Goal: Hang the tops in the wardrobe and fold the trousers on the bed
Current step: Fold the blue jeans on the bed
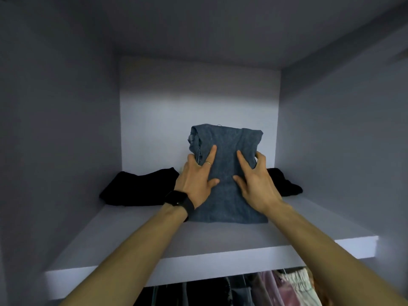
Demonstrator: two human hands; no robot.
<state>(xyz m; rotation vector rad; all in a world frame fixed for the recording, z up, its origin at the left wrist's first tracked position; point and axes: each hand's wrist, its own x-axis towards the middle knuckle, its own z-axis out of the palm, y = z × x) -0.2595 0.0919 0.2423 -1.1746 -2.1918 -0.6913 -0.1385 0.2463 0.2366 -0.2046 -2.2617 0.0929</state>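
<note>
A folded pair of blue denim trousers [227, 164] lies on the upper wardrobe shelf [220, 239], reaching back toward the rear wall. My left hand [197, 175] lies on its left side with fingers spread and the outer fingers wrapped over the left edge; a black watch sits on that wrist. My right hand [257, 177] lies on the right side, index finger stretched over the denim, the other fingers curled round the right edge. Both hands hold the bundle by its sides.
Black folded garments lie at the back of the shelf, one at the left [139, 188] and one at the right [284, 182]. Hanging clothes [282, 288] show below the shelf. Wardrobe side walls close in on both sides.
</note>
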